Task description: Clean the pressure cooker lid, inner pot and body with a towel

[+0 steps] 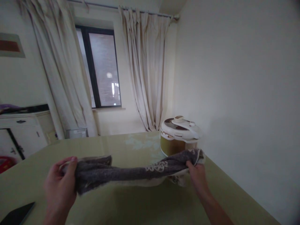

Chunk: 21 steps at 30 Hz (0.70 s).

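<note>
Head view. Clock positions are read from the middle of the cloth, with 12 o'clock at the top, unless another reference is stated.

The cloth (138, 173) is dark grey with a pale floral motif and a pale reverse side. It is suspended over the greenish surface (131, 206), extended between both hands along the 9-to-3 o'clock line. Its midsection is gathered into a narrow band; both ends are wider and loosely folded. A patterned fold hangs below the band at 4 o'clock, near the right hand.

Left hand (61, 182), at 9 o'clock: grasping one end of the cloth, thumb on the near face, part of the fingers concealed. Right hand (196, 172), at 3 o'clock: grasping the opposite end, thumb on the near face, remaining fingers largely concealed.

A white and gold-brown electric cooker (173, 146), lid in place, stands upright on the surface at 2 o'clock. The cloth overlaps its lower edge in this view; contact cannot be determined. A flat dark object (20, 213), partly cut off, lies on the surface at 8 o'clock from the left hand.

Background: dark-framed window (105, 68) at 11 o'clock; pale curtain (150, 68) at 12 o'clock; white cabinet (25, 131) between 9 and 10 o'clock.
</note>
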Available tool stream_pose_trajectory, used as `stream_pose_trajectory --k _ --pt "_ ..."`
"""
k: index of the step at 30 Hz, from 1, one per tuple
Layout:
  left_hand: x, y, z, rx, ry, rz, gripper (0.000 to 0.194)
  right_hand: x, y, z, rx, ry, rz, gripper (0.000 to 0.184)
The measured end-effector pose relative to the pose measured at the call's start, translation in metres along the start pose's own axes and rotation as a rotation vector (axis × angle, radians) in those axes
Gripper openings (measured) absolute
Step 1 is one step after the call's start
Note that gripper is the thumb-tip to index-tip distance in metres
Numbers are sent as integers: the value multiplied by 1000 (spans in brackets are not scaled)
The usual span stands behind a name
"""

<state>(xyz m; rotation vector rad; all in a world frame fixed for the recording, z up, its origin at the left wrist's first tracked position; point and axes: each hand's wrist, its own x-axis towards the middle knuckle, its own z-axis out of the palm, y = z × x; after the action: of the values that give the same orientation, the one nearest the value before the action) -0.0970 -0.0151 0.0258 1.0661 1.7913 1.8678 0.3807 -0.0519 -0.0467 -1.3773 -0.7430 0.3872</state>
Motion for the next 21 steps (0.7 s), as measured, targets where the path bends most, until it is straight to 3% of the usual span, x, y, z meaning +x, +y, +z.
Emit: stream_pose_trajectory --k 3,6,10,16,19,21 --pt "-1 -50 -21 269 -287 70 42 -10 14 -29 -44 -28 56 79" --pt "-6 -105 -41 602 -580 114 33 -19 21 -58 -36 -103 111 82" --pt "-6 -150 -53 898 -689 144 41 -19 8 -81 -23 -101 50 68" --pt "-3 -164 -61 1340 -771 274 48 5 -10 -125 -336 -160 -281 52" --pt "-27 -148 -55 1392 -633 604 56 9 -12 -137 -658 -166 -393 50" --pt "-63 -131 -35 1225 -603 881 55 0 -19 -120 -790 -260 -501 49"
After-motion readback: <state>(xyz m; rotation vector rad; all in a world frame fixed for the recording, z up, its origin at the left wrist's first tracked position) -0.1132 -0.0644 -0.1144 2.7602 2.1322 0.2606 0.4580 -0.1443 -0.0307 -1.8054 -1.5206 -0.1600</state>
